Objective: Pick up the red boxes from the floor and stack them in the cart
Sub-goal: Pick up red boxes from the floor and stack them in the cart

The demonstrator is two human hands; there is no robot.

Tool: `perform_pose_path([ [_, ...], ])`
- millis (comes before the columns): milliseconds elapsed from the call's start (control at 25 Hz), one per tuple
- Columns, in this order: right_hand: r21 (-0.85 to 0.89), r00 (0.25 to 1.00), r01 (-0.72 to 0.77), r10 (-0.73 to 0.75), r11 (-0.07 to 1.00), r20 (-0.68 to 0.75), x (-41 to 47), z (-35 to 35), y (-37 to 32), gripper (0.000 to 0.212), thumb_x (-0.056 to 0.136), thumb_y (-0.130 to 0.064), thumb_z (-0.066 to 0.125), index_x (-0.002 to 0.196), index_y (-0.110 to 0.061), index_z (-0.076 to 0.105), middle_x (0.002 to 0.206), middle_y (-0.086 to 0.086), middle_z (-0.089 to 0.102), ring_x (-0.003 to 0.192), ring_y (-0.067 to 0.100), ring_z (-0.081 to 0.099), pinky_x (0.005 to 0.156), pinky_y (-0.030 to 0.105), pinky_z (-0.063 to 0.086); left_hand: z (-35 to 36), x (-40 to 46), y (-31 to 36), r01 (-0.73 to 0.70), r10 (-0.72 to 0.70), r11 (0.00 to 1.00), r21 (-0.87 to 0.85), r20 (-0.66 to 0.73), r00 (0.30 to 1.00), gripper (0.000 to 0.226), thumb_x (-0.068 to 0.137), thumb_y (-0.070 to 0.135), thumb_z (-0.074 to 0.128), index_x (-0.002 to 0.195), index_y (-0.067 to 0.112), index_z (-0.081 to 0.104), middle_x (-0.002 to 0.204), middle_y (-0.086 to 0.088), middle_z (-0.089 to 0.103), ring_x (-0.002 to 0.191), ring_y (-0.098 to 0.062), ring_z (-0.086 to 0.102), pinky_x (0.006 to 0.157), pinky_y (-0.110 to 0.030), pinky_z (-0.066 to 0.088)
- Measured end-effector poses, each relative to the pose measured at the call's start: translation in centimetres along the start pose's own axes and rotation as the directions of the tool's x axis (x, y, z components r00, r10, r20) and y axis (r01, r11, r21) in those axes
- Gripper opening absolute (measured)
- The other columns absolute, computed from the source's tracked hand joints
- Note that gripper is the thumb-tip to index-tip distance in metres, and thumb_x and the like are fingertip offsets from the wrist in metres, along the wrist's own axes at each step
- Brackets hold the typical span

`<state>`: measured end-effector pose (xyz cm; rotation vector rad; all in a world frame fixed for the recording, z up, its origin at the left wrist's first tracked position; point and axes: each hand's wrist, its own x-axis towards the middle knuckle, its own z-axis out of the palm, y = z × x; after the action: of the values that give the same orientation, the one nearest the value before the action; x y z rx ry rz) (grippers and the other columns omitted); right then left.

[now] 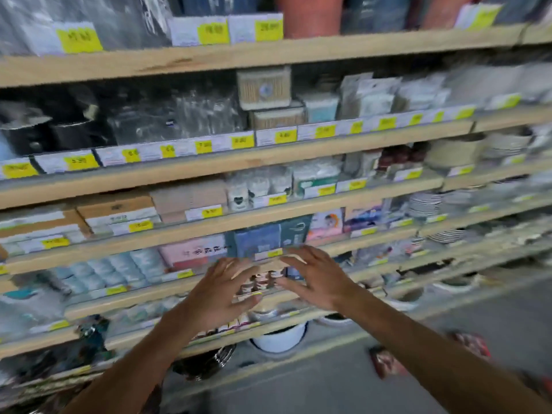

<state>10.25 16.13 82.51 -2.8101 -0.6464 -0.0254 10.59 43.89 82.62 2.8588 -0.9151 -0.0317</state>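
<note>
Both hands are raised before the wooden shelves (239, 162), left hand (221, 291) and right hand (313, 276) spread wide, holding nothing; blurred red boxes (388, 361) lie on the floor (448, 339) below the shelves.

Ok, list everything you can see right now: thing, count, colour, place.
shelves: several tiers, pale wood, filling the view ahead
price tags: many, yellow on white, along the shelf edges
packaged goods: many, mostly white, grey and blue, too blurred to count
plates: stacks, white, right end of the shelves
bowl: one, white, under the lowest shelf
red boxes: at least two, blurred, on the grey floor at lower right
cart: not in view
left hand: open, empty, raised before the shelves
right hand: open, empty, beside the left
</note>
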Motion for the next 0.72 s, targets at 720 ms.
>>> perform_pose_path([
  [720, 0.021, 0.563, -0.821, 0.816, 0.570, -0.127, -29.7, -4.2, 15.6, 0.090, 0.087, -0.086, 0.019, 0.156, -0.031, 0.034, 0.159, -0.002, 0.039, 0.147, 0.021, 0.032, 0.119, 0.045, 0.033, 6.6, 23.0, 27.2, -0.670, 0.710, 0.696, -0.258, 0.112, 0.695, 0.101, 0.074, 0.089, 0.008, 0.155, 0.032, 0.027, 0.160, 0.015, 0.018, 0.147, -0.008, 0.000, 0.117, -0.028, 0.007],
])
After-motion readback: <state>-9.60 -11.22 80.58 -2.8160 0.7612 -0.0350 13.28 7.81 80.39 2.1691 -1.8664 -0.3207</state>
